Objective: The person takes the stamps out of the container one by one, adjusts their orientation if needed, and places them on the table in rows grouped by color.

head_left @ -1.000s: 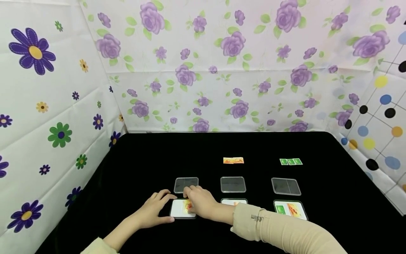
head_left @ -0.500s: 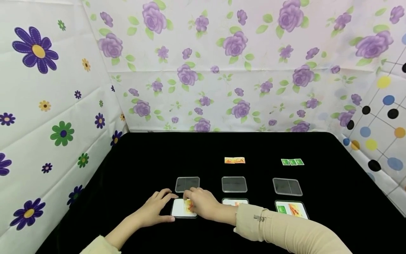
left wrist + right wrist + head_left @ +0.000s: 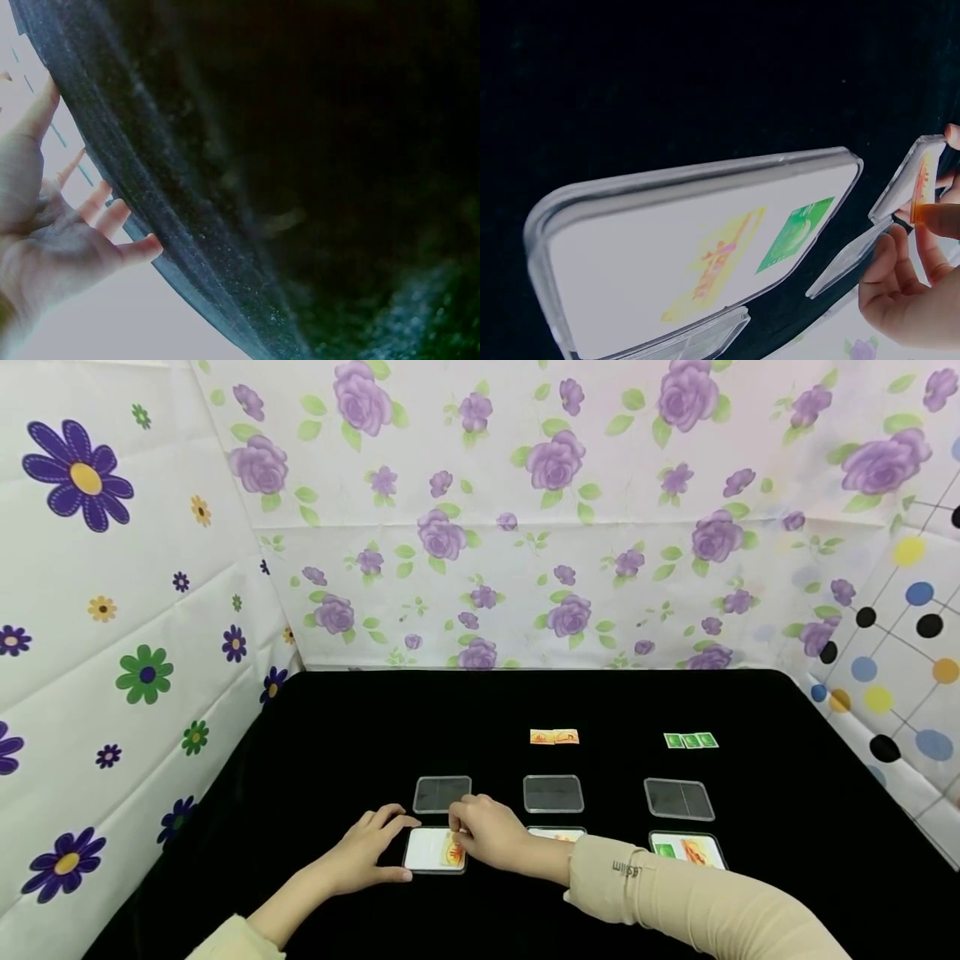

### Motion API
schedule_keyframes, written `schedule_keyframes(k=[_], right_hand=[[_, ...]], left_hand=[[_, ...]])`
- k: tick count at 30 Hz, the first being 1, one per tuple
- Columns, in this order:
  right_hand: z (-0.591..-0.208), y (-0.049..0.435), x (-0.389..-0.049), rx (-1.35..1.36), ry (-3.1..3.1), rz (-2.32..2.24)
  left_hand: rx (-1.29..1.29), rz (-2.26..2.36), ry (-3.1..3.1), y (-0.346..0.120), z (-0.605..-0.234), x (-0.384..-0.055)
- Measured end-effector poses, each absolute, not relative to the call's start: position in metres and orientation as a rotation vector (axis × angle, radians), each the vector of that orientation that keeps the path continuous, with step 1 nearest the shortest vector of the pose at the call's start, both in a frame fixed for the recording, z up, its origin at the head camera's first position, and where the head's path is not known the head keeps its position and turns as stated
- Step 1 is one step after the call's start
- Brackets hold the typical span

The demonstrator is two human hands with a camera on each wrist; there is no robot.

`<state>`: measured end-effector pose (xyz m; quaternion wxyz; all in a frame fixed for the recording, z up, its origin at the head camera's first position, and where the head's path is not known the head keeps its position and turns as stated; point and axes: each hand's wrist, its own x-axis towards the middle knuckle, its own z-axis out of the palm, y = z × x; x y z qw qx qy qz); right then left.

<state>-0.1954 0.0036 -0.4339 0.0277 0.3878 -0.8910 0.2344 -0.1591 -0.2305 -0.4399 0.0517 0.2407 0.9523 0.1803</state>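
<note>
Two forearms in beige sleeves reach in from the near edge. The left hand (image 3: 367,852) lies flat, fingers straight and spread. The right hand (image 3: 486,833), just right of it, has fingers curled, fingertips (image 3: 936,219) pinching.

White square case (image 3: 431,850), clear rim, flat on black table (image 3: 375,727); orange stamp (image 3: 454,853) at right edge.

Clear lid (image 3: 442,793) just beyond hands
</note>
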Motion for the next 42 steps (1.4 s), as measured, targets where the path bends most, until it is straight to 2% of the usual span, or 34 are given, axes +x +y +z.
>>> schedule_keyframes(k=[10,28,42], right_hand=[[-0.432,0.017,-0.199,1.248,-2.804,1.076],[-0.432,0.042,-0.202,1.245,-2.748,1.348],[-0.408,0.06,-0.221,1.028,-2.729,1.456]], left_hand=[[0.734,0.55,2.895,-0.229,-0.441,-0.155],[0.718,0.513,2.912,-0.23,-0.44,-0.155],[0.725,0.504,2.93,-0.227,-0.436,-0.158]])
